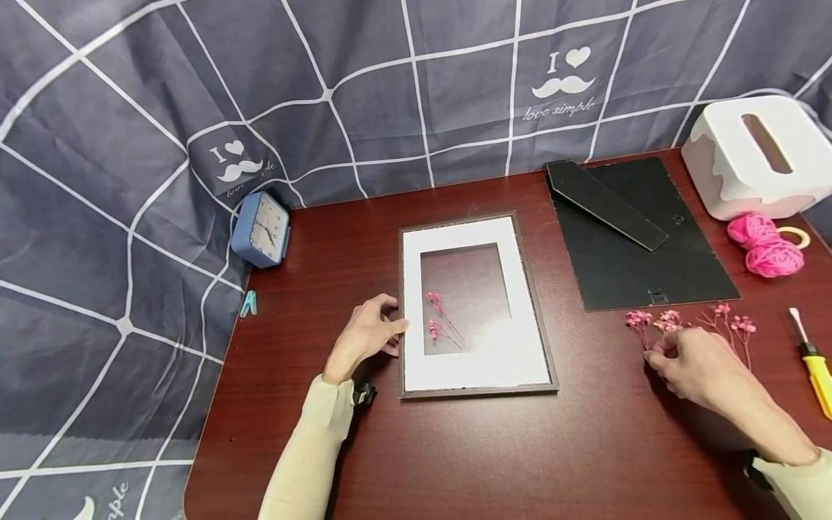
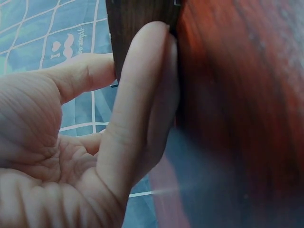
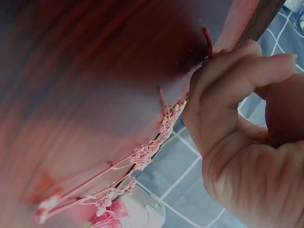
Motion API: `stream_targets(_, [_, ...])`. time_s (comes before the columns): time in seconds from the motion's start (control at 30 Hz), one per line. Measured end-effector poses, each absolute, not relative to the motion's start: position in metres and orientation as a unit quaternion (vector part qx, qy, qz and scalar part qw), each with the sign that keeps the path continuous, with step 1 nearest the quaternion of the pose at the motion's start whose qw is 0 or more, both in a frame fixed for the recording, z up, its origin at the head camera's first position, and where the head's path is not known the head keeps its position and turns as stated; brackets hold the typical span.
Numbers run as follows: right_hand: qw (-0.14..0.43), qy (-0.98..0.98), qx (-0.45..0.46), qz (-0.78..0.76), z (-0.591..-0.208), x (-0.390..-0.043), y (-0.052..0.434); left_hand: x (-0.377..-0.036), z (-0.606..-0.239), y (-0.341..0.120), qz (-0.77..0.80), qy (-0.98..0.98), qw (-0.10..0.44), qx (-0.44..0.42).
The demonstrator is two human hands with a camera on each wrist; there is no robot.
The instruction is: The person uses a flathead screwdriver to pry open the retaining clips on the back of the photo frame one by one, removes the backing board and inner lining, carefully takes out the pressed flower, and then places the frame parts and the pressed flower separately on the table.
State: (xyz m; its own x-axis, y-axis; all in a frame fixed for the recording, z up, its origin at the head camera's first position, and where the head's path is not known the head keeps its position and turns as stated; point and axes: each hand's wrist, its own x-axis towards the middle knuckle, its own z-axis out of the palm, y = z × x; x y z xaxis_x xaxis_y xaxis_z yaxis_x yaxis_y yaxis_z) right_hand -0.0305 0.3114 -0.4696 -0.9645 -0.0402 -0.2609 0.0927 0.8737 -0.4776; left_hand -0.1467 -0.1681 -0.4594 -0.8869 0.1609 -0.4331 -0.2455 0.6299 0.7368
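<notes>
A dark picture frame (image 1: 543,318) with a white mat lies flat in the middle of the red-brown table (image 1: 455,448). Two pink dried flower sprigs (image 1: 438,321) lie on its glass. My left hand (image 1: 393,334) rests at the frame's left edge, fingers touching it; in the left wrist view a fingertip (image 2: 156,42) presses against the dark frame edge (image 2: 137,23). At the right, my right hand (image 1: 656,357) has its fingers curled and pinches the stem of a loose pink sprig (image 1: 640,321). More sprigs (image 1: 731,325) lie beside it. The right wrist view shows the curled fingers (image 3: 228,85) next to the sprigs (image 3: 147,152).
A black backing board (image 1: 637,253) with its stand lies at the back right. Beyond it are a white tissue box (image 1: 754,155), pink yarn (image 1: 767,249) and a tape roll (image 1: 798,235). A yellow-handled tool (image 1: 815,368) lies at the right edge. A blue clock (image 1: 261,231) and a small teal clip (image 1: 248,303) sit at the left.
</notes>
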Motion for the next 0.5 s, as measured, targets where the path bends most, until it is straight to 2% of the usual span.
stream_targets(0.5, [0.109,0.966,0.022,-0.233,-0.4672,-0.0291,0.3077,-0.1464,-0.4557,-0.1679,0.419,0.875,0.240,-0.026])
